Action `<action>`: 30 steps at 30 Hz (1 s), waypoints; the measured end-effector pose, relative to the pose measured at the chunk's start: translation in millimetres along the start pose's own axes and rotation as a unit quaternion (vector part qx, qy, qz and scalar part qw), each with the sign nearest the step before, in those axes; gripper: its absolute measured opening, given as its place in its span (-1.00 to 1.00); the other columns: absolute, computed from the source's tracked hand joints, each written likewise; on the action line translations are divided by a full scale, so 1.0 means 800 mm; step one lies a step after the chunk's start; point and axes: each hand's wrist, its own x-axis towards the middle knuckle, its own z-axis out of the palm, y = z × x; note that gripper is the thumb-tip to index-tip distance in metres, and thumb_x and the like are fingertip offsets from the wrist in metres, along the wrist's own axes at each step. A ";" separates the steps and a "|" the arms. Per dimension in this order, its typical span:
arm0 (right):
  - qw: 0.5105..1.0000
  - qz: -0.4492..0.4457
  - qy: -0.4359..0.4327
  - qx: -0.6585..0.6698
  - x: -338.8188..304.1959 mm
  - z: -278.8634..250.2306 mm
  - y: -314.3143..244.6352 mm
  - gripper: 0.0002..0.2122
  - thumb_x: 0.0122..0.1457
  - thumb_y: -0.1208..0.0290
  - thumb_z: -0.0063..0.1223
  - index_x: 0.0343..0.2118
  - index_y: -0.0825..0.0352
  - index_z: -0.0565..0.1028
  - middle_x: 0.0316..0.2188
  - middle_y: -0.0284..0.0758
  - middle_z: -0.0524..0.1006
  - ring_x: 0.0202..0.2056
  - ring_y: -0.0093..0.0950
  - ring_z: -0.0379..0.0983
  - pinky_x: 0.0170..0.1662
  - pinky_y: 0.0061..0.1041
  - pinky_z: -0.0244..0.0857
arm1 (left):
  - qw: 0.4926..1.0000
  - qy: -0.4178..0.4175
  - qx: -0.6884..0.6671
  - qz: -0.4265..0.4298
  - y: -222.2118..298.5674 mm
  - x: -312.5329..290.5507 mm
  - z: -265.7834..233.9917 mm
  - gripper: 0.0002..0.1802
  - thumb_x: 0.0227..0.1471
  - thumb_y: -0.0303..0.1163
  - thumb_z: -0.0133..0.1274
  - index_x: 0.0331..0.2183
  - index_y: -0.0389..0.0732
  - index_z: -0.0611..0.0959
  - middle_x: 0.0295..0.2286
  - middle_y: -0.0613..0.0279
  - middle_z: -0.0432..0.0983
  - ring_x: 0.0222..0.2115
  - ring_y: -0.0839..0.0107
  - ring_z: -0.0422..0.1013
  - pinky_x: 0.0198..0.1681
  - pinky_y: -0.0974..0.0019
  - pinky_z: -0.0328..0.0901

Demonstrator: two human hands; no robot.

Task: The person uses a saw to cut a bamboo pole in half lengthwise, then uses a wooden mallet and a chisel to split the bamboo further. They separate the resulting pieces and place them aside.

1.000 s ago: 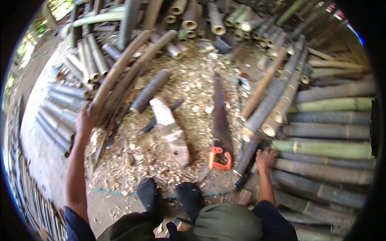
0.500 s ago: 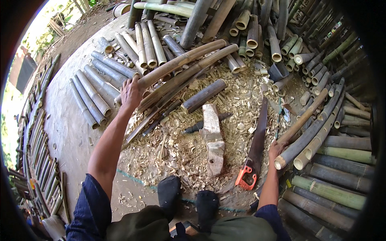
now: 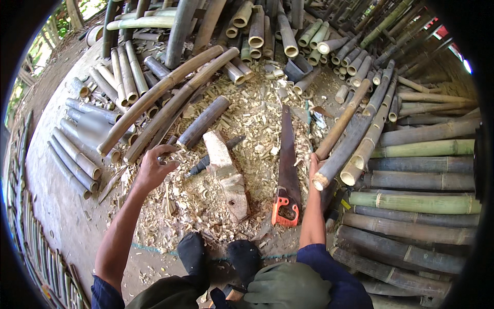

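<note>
My left hand (image 3: 155,167) is open, thumb and fingers curved apart with nothing between them. It hovers just below the near ends of two long brown bamboo poles (image 3: 172,81), apart from them. My right hand (image 3: 314,171) is closed at the near end of a slender brown bamboo pole (image 3: 346,114); some of its fingers are hidden behind a grey bamboo pole (image 3: 337,159). Left of my right wrist lies a handsaw (image 3: 288,165) with an orange handle. A notched wooden block (image 3: 226,175) and a short dark bamboo piece (image 3: 203,122) lie between my hands.
Wood chips (image 3: 257,136) cover the ground. Cut bamboo pieces (image 3: 77,154) lie in rows at left. Stacked bamboo (image 3: 422,180) fills the right side, and more bamboo (image 3: 257,31) leans at the back. A dark knife-like tool (image 3: 200,165) lies partly under the block.
My left hand has let go of the long bamboo pole and drawn back toward me, opening. The view has swung right. My right hand stays at its pole's near end.
</note>
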 end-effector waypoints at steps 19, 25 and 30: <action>0.845 -0.126 -0.288 0.432 -0.295 -0.117 -0.130 -0.87 0.41 0.38 -0.04 -0.18 0.34 0.46 -0.31 -0.32 0.49 -0.25 -0.50 0.43 -0.14 -0.41 0.35 | 0.966 -0.248 0.039 -0.057 0.109 0.021 0.141 -0.15 -0.25 -0.27 0.43 0.11 -0.36 0.53 -0.16 -0.01 0.61 -0.12 0.14 0.54 0.01 0.17 0.41; 0.958 -0.165 -0.196 0.126 -0.256 -0.151 -0.016 -0.68 0.22 0.28 0.22 -0.07 0.34 0.46 -0.24 -0.10 0.52 -0.16 -0.09 0.47 -0.10 -0.11 0.36 | 0.983 -0.134 0.123 -0.040 0.084 -0.068 0.064 -0.29 -0.37 -0.43 0.34 -0.03 -0.24 0.57 -0.32 -0.06 0.61 -0.24 0.04 0.57 -0.12 0.06 0.42; 0.942 -0.240 -0.226 0.057 -0.309 -0.142 -0.018 -0.54 0.12 0.24 0.32 -0.02 0.38 0.41 -0.18 -0.09 0.43 -0.07 -0.01 0.38 0.02 -0.04 0.26 | 0.980 -0.068 0.163 -0.090 0.005 -0.144 0.028 -0.43 -0.30 -0.42 0.25 -0.09 -0.14 0.62 -0.27 -0.09 0.62 -0.19 -0.13 0.55 -0.13 -0.05 0.42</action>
